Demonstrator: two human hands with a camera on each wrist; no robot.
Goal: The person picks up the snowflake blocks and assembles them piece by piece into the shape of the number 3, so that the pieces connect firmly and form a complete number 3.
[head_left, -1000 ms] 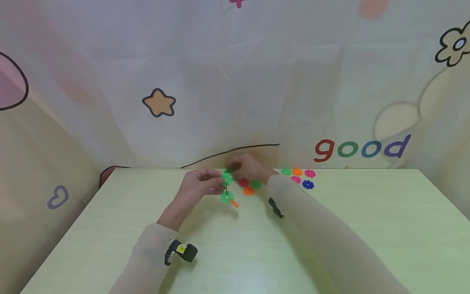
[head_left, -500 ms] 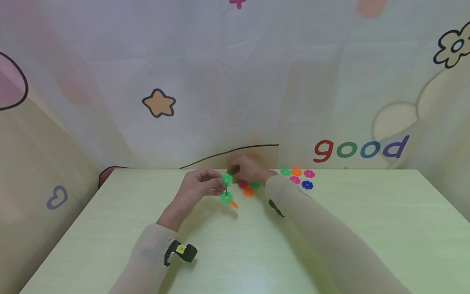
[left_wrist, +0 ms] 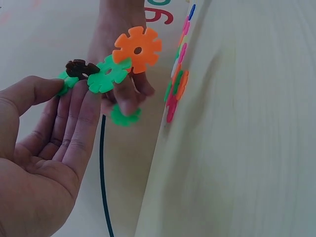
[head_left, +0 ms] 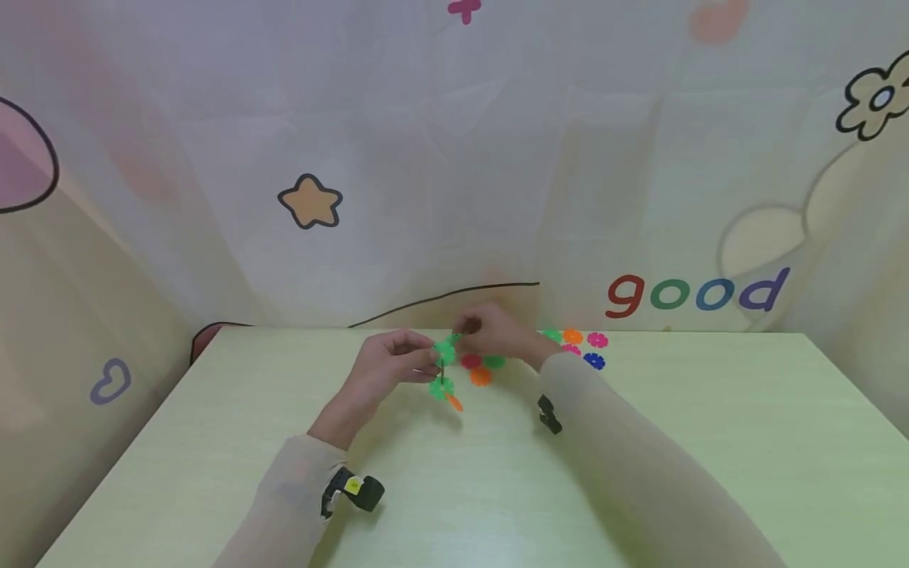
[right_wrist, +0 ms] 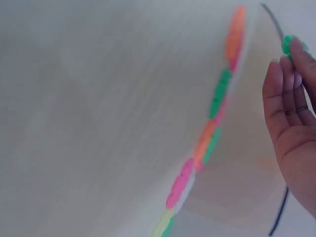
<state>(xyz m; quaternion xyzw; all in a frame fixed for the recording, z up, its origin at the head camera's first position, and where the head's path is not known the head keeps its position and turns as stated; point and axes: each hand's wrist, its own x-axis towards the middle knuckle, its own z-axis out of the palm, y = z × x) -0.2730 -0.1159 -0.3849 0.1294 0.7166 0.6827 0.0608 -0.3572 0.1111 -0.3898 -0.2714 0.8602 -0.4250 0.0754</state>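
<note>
My left hand [head_left: 387, 363] pinches a small chain of notched, flower-shaped plastic discs between thumb and fingers. The chain has a green disc [left_wrist: 66, 83] at the thumb, a brown disc [left_wrist: 81, 68], another green disc [left_wrist: 109, 74] and an orange disc [left_wrist: 138, 49] at its end. Beside it, my right hand [head_left: 497, 331] pinches a separate green disc [left_wrist: 126, 116] between thumb and fingertips. In the right wrist view that loose green disc [right_wrist: 288, 45] shows at the fingertips. Both hands are raised near the table's far edge.
On the pale table [head_left: 440, 497], a red disc [head_left: 471, 361], a green disc [head_left: 495, 362] and an orange disc [head_left: 480, 377] lie below my right hand. Farther right are several more, including a blue disc [head_left: 595, 361]. A printed curtain [head_left: 426, 197] hangs behind the table.
My right hand has drawn slightly to the right with its green disc, away from the chain. My left hand still holds the chain, nearly in place.
</note>
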